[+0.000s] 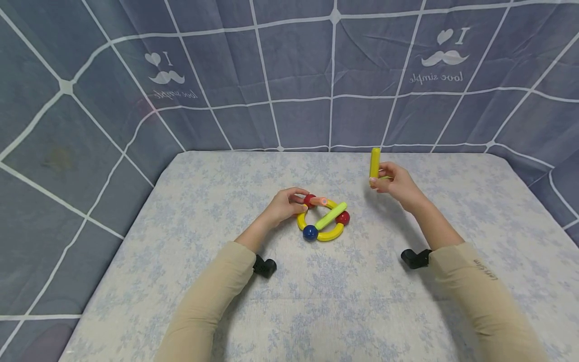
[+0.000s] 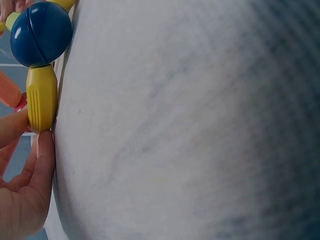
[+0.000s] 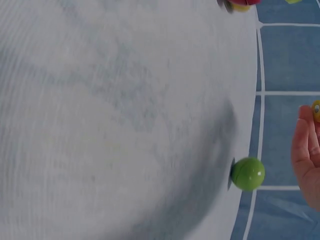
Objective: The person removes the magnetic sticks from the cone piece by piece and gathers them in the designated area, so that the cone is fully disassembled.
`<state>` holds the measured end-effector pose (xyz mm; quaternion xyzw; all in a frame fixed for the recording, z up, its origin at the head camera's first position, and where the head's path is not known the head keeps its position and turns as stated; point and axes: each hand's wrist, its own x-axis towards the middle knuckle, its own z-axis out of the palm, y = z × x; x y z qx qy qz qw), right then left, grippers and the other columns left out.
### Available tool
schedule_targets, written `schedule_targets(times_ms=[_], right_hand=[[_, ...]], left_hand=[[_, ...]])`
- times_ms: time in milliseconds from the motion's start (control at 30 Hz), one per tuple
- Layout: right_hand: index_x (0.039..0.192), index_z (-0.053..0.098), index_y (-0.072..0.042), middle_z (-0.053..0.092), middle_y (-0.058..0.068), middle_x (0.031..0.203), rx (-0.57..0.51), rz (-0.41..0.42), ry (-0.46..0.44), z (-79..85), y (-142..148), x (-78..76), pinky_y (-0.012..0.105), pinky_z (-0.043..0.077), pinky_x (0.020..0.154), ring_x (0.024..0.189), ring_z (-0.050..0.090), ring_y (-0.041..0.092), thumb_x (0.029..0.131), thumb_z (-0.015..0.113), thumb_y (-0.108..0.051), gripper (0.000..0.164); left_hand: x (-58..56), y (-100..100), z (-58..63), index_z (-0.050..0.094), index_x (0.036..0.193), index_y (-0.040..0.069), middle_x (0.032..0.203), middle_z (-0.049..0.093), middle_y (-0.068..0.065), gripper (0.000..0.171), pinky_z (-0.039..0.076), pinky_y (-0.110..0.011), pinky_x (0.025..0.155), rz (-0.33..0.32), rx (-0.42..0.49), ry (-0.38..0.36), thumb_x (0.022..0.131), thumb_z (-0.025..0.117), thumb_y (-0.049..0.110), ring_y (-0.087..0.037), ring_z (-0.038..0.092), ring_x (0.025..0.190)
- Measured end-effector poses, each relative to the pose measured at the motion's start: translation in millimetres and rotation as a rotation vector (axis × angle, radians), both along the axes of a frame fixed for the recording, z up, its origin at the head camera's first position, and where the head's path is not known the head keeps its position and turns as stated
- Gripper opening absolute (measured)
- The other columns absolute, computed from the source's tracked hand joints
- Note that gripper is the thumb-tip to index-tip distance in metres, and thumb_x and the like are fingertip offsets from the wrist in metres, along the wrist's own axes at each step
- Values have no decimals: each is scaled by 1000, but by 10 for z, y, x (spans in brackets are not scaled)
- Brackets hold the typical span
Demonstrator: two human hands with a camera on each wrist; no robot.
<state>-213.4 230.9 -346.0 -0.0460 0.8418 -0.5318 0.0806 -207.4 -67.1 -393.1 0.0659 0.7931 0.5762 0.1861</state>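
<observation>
My left hand (image 1: 284,206) pinches a curved yellow rod (image 2: 42,97) of a magnetic ball-and-rod ring. Joined in that ring are a blue ball (image 1: 310,233), a red ball (image 1: 343,218) on the right and another red ball (image 1: 309,200) at the back. A lime-green rod (image 1: 331,216) slants up from the blue ball, and an orange rod (image 1: 318,201) sticks out from the back red ball. Off to the right, above the table, my right hand (image 1: 398,186) holds a straight yellow rod (image 1: 375,163) upright between thumb and fingers.
A green ball (image 3: 248,174) rests on the table near my right hand, mostly hidden in the head view. The patterned tablecloth (image 1: 339,301) reaches back to a blue-grey curtain (image 1: 298,65) with white lines. Black wrist mounts (image 1: 415,258) jut out beneath both sleeves.
</observation>
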Motion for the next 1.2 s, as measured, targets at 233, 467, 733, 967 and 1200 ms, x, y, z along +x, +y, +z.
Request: schedule_targets(times_ms=[233, 467, 733, 967, 1200], right_hand=[[138, 33, 7, 47, 14, 112, -3, -56, 12, 6, 220, -6, 21, 51, 75, 81, 56, -1, 94, 56, -12, 54], [142, 26, 8, 43, 12, 112, -18, -106, -5, -10, 411, -4, 18, 50, 78, 80, 54, -5, 94, 55, -17, 61], [141, 25, 11, 42, 8, 106, -44, -153, -20, -84, 518, 21, 17, 49, 80, 77, 54, -6, 94, 55, -15, 62], [140, 26, 12, 42, 9, 103, -11, -190, -42, -209, 590, -42, 14, 49, 71, 71, 53, -7, 93, 56, -14, 62], [140, 29, 10, 43, 10, 102, 33, -221, -79, -296, 624, -64, 16, 49, 66, 70, 52, -4, 93, 56, -17, 60]], left_hand=[[-3, -8, -2, 57, 125, 6, 115, 56, -18, 40, 52, -27, 75, -12, -7, 16, 86, 64, 0, -26, 58, 98], [-2, -9, 6, 57, 125, 8, 115, 57, -17, 39, 51, -26, 74, -10, -26, 26, 87, 63, 1, -26, 58, 98], [36, -2, 51, 56, 125, 5, 114, 55, -19, 40, 52, -28, 77, -16, -10, 5, 86, 64, 0, -27, 58, 96], [22, 5, 12, 58, 123, 7, 111, 56, -17, 39, 53, -28, 76, 2, -10, 6, 85, 65, 0, -25, 59, 91], [21, 4, 20, 56, 125, 5, 114, 55, -19, 41, 52, -29, 77, -13, -8, 8, 86, 65, 0, -25, 58, 94]])
